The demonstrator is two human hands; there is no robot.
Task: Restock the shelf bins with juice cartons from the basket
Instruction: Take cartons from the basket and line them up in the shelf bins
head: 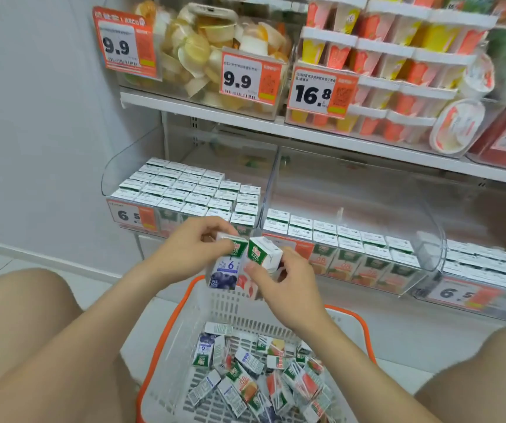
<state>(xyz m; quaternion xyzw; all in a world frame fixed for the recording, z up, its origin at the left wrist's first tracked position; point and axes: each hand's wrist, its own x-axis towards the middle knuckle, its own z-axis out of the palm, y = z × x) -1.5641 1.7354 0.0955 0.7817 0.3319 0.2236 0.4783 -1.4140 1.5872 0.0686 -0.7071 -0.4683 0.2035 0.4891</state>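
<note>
My left hand (197, 242) grips a blueberry juice carton (226, 270) by its top, upright, above the basket's far rim. Beside it my right hand (279, 282) holds a second carton (265, 253), tilted, green top toward me. Below both lies the white basket with orange rim (166, 328), with several loose juice cartons (258, 380) scattered on its bottom. Straight ahead, the left clear shelf bin (184, 190) is packed with several rows of cartons. The middle bin (349, 239) holds only front rows, its back part bare.
A third bin (489, 270) with cartons sits at the right. The shelf above carries fruit cups (209, 53) and stacked dessert cups (398, 65) behind price tags. My knees frame the basket on both sides. A white wall is at the left.
</note>
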